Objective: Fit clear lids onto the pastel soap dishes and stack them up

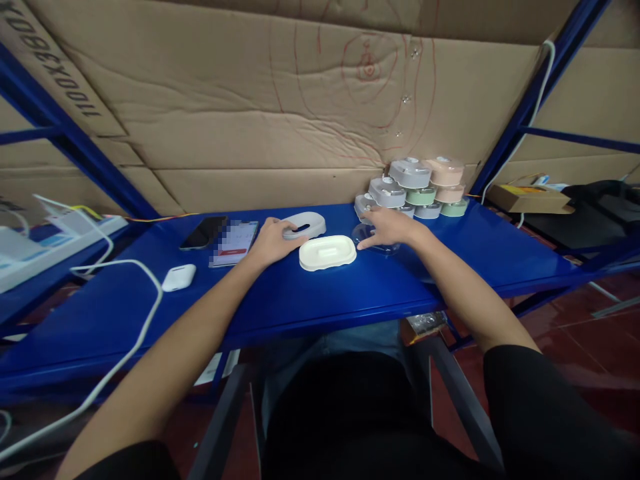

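Over the left end of a grey oval ring-shaped part (313, 224) is my left hand (274, 241), thumb in front and fingers behind, closed on its edge. The ring has an oval opening and lies on the blue table. Just in front of it sits a shallow cream oval tray (327, 253) with a raised bar in its middle. My right hand (393, 227) reaches over a clear plastic cover (384, 249), fingers apart. The hand partly hides the cover, and whether the fingertips touch it is unclear.
Stacked lidded containers in grey, green and peach (420, 190) stand behind my right hand. Leftward lie a dark phone (203, 233), a lit phone (240, 241) and a white earbud case (179, 277). A white cable (150, 313) crosses the left edge. Cardboard (225, 100) forms the back.
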A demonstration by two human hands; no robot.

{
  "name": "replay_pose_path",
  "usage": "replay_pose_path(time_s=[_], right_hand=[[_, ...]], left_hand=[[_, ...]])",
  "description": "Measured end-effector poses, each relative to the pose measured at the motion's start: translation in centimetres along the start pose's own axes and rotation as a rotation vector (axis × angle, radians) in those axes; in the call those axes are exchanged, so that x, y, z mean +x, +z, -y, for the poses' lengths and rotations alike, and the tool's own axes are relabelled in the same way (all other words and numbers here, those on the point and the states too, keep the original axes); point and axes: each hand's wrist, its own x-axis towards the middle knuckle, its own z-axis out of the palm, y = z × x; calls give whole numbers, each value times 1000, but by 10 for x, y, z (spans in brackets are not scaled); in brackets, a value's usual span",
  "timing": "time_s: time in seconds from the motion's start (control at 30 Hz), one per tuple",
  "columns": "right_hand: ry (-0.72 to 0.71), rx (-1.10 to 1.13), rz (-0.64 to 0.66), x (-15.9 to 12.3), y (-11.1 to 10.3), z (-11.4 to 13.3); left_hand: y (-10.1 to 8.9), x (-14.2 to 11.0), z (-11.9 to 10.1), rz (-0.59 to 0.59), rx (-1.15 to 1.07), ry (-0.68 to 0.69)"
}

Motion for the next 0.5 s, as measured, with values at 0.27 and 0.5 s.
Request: replay_pose_path(time_s=[0.27, 0.5], right_hand=[[-359, 119, -129, 9, 29, 19], [-335, 106, -63, 13, 41, 33]], left_hand=[[6, 1, 3, -61, -54, 15], [5, -1, 0, -139, -101, 72]])
